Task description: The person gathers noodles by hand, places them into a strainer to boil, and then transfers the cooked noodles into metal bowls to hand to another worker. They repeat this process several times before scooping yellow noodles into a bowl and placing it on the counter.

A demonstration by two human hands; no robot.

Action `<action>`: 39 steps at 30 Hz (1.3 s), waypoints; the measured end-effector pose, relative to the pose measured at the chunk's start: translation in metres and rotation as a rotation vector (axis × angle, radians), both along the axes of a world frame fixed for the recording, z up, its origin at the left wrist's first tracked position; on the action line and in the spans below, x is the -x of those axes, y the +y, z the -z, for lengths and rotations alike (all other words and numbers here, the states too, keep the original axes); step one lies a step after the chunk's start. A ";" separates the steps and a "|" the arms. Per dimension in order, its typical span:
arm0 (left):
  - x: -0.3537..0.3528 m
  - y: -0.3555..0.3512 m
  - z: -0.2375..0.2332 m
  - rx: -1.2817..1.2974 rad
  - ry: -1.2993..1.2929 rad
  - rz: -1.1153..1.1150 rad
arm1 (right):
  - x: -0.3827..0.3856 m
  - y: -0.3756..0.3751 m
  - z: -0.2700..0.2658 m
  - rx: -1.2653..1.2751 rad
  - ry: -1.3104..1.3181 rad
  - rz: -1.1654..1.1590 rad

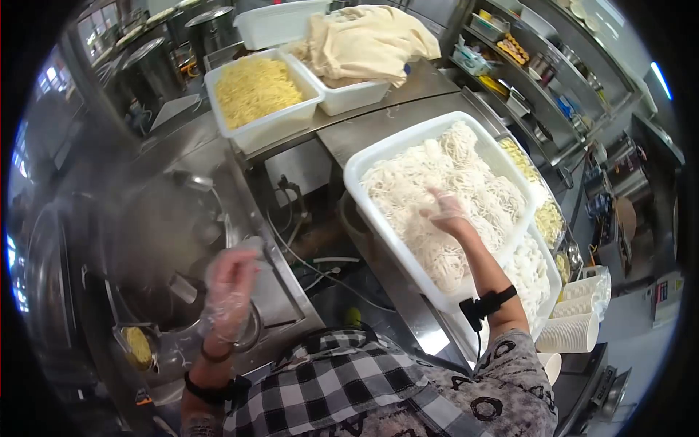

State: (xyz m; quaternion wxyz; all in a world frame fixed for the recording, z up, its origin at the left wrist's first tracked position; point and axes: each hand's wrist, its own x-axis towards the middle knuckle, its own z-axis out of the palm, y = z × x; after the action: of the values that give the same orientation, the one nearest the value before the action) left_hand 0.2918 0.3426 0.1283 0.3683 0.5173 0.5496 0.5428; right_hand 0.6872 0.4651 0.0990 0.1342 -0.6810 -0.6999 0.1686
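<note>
My right hand (448, 211), in a clear plastic glove, reaches over a white tub (357, 171) heaped with white noodles (473, 182). Its thumb and fingers are apart, near or touching the top of the noodles; nothing is held in them. To the left, my left hand (233, 284), also gloved, is raised beside a steaming cooker (160, 240). Its fingers are loosely bent, and no object shows in them. A strainer basket (137, 348) with yellow noodles sits at the cooker's lower left edge. Steam hides much of the cooker's inside.
Yellow noodles (258, 91) fill another tub at the back, beside a cloth-covered tub (371, 44). A second container of white pieces (530, 273) lies right of the large tub. Stacked paper bowls (571, 331) stand at the right. Hoses (320, 273) hang in the gap between counters.
</note>
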 end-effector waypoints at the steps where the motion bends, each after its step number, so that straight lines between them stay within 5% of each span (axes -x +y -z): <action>1: -0.024 0.011 -0.004 -0.082 0.060 0.110 | -0.002 -0.002 -0.006 0.159 -0.025 0.011; 4: -0.069 0.038 0.001 -0.193 0.193 0.316 | -0.039 0.001 -0.011 0.002 -0.131 -0.253; 6: -0.096 0.048 0.001 -0.226 0.262 0.400 | -0.079 0.019 -0.005 -0.043 -0.176 -0.224; 8: -0.125 0.050 -0.005 -0.128 0.121 0.450 | -0.101 0.040 -0.023 0.300 -0.440 0.184; 14: -0.183 0.071 0.000 -0.003 0.242 0.623 | -0.144 0.096 0.032 0.074 -0.262 0.284; 17: -0.207 0.087 0.003 0.269 -0.070 0.570 | -0.131 0.085 0.006 -0.052 -0.021 0.287; 18: -0.218 0.094 0.003 0.269 -0.068 0.588 | -0.123 0.078 -0.010 -0.172 -0.017 0.161; 20: -0.243 0.109 0.002 0.362 -0.698 0.584 | -0.103 0.056 -0.021 -0.432 0.055 -0.047; 23: -0.273 0.136 0.030 0.582 -0.834 0.731 | -0.070 0.021 -0.015 -0.741 0.284 -0.403; 24: -0.286 0.141 0.036 0.664 -0.917 0.798 | -0.063 0.001 -0.040 -0.618 0.306 -0.495; 25: -0.293 0.138 0.034 0.460 -0.636 0.896 | -0.063 -0.007 -0.049 -0.330 0.449 -0.554; 28: -0.281 0.140 0.069 0.672 -0.849 0.741 | -0.114 0.008 -0.035 -0.541 0.436 -0.386; 31: -0.255 0.148 0.080 0.703 -0.986 0.749 | -0.197 0.025 -0.007 -0.207 -0.411 0.400; 32: -0.259 0.139 0.050 0.633 -1.032 0.702 | -0.215 0.025 -0.012 0.115 -0.401 0.550; 36: -0.235 0.134 -0.007 0.205 -1.059 0.646 | -0.258 0.054 0.014 0.244 -0.364 0.403; 39: -0.191 0.128 -0.034 0.045 -1.059 0.681 | -0.273 0.063 0.036 0.030 -0.236 0.533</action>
State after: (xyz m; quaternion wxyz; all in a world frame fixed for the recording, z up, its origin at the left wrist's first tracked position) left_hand 0.4830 0.4709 0.1625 0.7536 0.3166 0.1086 0.5657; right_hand 0.9605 0.5283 0.0632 0.0812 -0.8576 -0.5046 0.0574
